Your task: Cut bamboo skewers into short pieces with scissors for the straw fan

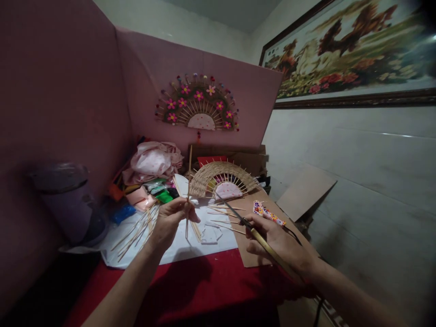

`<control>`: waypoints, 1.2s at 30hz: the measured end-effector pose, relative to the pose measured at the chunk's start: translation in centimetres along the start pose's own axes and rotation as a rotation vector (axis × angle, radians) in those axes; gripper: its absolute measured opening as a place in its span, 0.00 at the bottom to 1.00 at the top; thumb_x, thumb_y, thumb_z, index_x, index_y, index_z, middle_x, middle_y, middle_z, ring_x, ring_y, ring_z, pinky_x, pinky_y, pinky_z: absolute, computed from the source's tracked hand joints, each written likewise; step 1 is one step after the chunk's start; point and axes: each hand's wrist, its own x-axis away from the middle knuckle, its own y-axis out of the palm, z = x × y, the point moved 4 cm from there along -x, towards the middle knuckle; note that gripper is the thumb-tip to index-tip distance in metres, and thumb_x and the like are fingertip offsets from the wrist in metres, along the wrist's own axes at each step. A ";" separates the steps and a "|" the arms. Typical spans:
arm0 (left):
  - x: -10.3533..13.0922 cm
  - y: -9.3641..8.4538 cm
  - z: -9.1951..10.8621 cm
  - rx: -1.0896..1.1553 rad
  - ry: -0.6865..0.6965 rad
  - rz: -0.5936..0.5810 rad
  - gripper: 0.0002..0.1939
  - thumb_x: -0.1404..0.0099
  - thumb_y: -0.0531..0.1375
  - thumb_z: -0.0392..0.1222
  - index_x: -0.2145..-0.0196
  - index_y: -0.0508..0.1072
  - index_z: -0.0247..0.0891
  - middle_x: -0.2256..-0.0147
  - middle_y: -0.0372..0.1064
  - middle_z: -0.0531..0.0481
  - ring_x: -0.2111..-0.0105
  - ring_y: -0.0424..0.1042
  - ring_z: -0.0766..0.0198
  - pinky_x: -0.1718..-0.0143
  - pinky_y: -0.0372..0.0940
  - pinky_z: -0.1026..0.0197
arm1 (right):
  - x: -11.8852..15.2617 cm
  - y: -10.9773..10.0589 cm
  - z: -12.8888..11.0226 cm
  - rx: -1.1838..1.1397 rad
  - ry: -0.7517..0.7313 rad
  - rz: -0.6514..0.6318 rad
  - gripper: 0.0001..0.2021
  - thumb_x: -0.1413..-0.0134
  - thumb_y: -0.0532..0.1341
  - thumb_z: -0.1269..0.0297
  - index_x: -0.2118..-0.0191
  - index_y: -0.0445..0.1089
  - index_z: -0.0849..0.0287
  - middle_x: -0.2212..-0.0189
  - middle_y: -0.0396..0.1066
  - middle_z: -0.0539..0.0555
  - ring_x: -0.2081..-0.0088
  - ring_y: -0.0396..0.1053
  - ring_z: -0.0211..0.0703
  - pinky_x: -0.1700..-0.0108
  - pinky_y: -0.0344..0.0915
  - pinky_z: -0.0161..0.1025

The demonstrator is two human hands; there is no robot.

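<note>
Pinched between the fingertips of my left hand [173, 220] is a thin wooden stick [190, 172], held upright over the white sheet. My right hand [272, 238] is closed on a long tool with a yellowish handle [265, 243] and a thin dark metal shaft [231, 209] pointing up and left. Its tip lies in front of a woven fan [223, 175] with a pink dotted half-round centre [229, 190]. Loose short sticks [226, 222] lie between my hands, and a bundle of sticks [136, 234] is left of my left hand.
A decorated fan [199, 102] with pink flowers hangs on the pink panel [245, 91]. Pink cloth [155, 159] and coloured packets [165, 196] are piled at the back left, near a lilac appliance [70, 204]. Brown board [247, 250] and red cloth [200, 281] cover the table.
</note>
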 end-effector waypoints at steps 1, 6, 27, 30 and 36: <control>0.0 0.0 -0.1 0.003 -0.002 -0.009 0.08 0.41 0.59 0.42 0.72 0.72 0.34 0.80 0.71 0.50 0.78 0.70 0.65 0.73 0.60 0.63 | 0.0 -0.1 -0.2 0.071 -0.011 0.015 0.23 0.58 0.66 0.53 0.56 0.65 0.56 0.69 0.67 0.49 0.70 0.64 0.38 0.69 0.61 0.33; 0.0 0.0 -0.4 0.136 0.001 -0.015 0.08 0.41 0.60 0.42 0.75 0.71 0.34 0.83 0.61 0.55 0.83 0.59 0.73 0.80 0.51 0.67 | 0.0 0.0 -1.3 0.252 -0.059 0.036 0.23 0.57 0.66 0.55 0.53 0.66 0.55 0.70 0.70 0.49 0.69 0.66 0.41 0.67 0.60 0.35; -0.3 0.5 -1.0 0.221 0.025 0.071 0.08 0.44 0.62 0.42 0.77 0.71 0.35 0.85 0.51 0.58 0.84 0.48 0.76 0.81 0.43 0.67 | -1.5 1.7 -0.5 0.245 0.108 0.015 0.07 0.61 0.63 0.64 0.70 0.72 0.59 0.80 0.70 0.49 0.78 0.65 0.38 0.76 0.56 0.33; -0.2 0.7 -1.1 0.195 0.021 0.067 0.09 0.44 0.62 0.43 0.76 0.72 0.35 0.85 0.51 0.58 0.84 0.48 0.76 0.81 0.42 0.67 | -2.6 2.7 1.3 0.252 0.078 0.077 0.06 0.63 0.62 0.69 0.72 0.73 0.59 0.77 0.72 0.50 0.72 0.67 0.41 0.71 0.60 0.33; -0.6 2.2 0.8 0.184 -0.033 0.077 0.11 0.47 0.64 0.45 0.77 0.69 0.34 0.86 0.52 0.58 0.84 0.49 0.76 0.82 0.43 0.67 | -4.2 3.7 2.7 -0.127 0.011 0.216 0.12 0.59 0.62 0.69 0.63 0.71 0.62 0.70 0.72 0.52 0.69 0.68 0.39 0.69 0.63 0.32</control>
